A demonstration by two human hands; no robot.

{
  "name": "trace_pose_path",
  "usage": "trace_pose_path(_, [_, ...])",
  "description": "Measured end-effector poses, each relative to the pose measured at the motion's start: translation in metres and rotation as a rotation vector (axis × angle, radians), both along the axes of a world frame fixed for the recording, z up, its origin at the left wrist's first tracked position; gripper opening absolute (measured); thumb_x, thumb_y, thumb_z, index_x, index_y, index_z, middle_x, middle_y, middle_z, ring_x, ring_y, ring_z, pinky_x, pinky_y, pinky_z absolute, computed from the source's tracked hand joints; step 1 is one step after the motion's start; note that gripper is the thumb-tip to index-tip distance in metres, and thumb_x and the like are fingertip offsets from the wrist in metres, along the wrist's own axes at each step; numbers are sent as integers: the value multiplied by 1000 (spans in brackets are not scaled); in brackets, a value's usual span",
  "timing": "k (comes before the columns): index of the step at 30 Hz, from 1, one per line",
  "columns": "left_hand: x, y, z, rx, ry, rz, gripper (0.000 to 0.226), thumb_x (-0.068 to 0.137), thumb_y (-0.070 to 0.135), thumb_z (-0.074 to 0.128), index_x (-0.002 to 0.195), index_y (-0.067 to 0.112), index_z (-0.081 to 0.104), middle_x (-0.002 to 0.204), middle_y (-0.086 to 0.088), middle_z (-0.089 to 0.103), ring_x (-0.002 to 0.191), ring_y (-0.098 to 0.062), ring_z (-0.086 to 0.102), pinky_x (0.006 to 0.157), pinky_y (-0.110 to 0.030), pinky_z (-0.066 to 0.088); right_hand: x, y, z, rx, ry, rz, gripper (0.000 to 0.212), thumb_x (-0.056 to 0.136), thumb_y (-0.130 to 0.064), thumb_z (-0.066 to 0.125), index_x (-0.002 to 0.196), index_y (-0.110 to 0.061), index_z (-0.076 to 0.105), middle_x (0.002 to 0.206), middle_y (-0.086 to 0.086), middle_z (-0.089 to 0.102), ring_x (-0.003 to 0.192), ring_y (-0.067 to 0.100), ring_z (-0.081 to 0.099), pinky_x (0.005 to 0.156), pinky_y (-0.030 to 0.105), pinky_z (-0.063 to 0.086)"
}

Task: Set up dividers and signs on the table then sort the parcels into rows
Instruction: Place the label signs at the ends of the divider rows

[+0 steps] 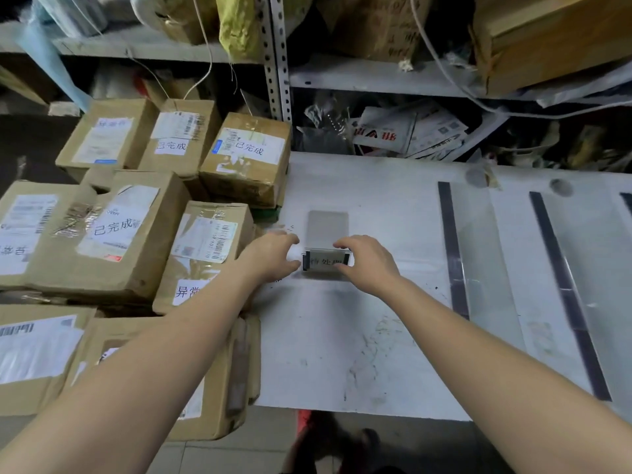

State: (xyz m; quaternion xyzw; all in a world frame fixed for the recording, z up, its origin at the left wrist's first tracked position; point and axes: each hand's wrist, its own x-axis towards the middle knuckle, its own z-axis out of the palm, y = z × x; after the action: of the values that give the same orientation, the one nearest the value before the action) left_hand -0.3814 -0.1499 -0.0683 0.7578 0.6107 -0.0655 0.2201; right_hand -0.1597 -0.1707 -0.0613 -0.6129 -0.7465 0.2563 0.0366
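Small sign (pixel 324 262) stands on the white table (pixel 342 354), between the two hands. Right hand (pixel 367 261) grips it: fingers curled over the top edge, thumb on the printed face. Left hand (pixel 273 256) sits curled at the sign's left end, fingertips just at the dark edge — cannot tell whether it grips or only touches. Cardboard parcels (pixel 113 230) are stacked to the left of the left hand, several with white labels; some pass under the left forearm. Clear dividers (pixel 453 248) with dark edges lie flat to the right of the right hand, apart from each other. Beyond the hands — cluttered metal shelving (pixel 376 77).
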Motion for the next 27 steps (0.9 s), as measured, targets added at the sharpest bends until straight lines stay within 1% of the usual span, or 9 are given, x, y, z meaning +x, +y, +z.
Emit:
trace_pose_path(3, [0,3,-8,-29,-29,-1,56,95,35,63,146,16,51,146,-8,54,135,-26,49,108,-40,44,-4,3,-8,33,18,-21,21,94,-18,65,114,-20,71,115,1,70,108,28,59,88,43,51])
trace_pose_path(5, [-1,5,-12,-28,-42,-12,55,95,36,63,145,16,52,144,-8,56,133,-26,50,107,-40,45,-5,5,-10,68,25,-36,18,93,-13,62,105,-19,74,108,1,73,102,29,61,85,41,49])
trace_pose_path(8, [-1,6,-16,-20,-65,-20,51,96,35,62,143,16,54,142,-8,58,132,-26,52,106,-41,46,-4,7,-10,84,24,-26,17,93,-13,62,101,-21,75,101,0,73,97,28,62,82,39,49])
trace_pose_path(11, [-1,8,-15,-22,-83,-28,50,96,36,63,142,15,56,142,-8,59,132,-26,52,108,-41,45,-2,7,-8,93,44,-35,15,95,-17,63,101,-21,75,101,-2,73,97,25,61,81,39,49])
trace_pose_path(13, [-2,9,-12,-12,-96,-28,50,97,35,63,142,15,56,142,-7,59,132,-25,52,108,-39,45,0,6,-6,103,65,-53,15,96,-18,63,104,-21,75,105,-3,73,100,25,61,83,39,50])
trace_pose_path(17, [-2,12,-3,15,-111,-44,49,97,33,64,142,15,57,141,-5,61,131,-23,53,106,-36,45,5,7,2,115,122,-88,20,98,-21,64,114,-24,74,115,-7,73,109,20,61,86,36,48])
trace_pose_path(20, [2,14,-1,15,-116,-68,47,96,33,66,139,17,59,138,-3,62,128,-21,55,104,-34,46,14,7,11,131,138,-110,20,98,-22,64,115,-26,74,114,-10,73,107,18,62,85,35,49])
trace_pose_path(24, [12,16,-2,4,-98,-120,42,94,30,68,135,21,64,134,1,66,124,-21,57,104,-40,48,32,6,23,188,164,-162,20,98,-22,66,115,-26,74,113,-10,73,106,16,62,82,33,47])
trace_pose_path(27, [20,16,-5,19,-82,-167,37,92,31,68,128,24,68,128,3,69,119,-23,60,99,-43,51,46,5,28,211,150,-193,20,97,-23,66,116,-26,74,113,-10,72,105,16,61,82,35,49])
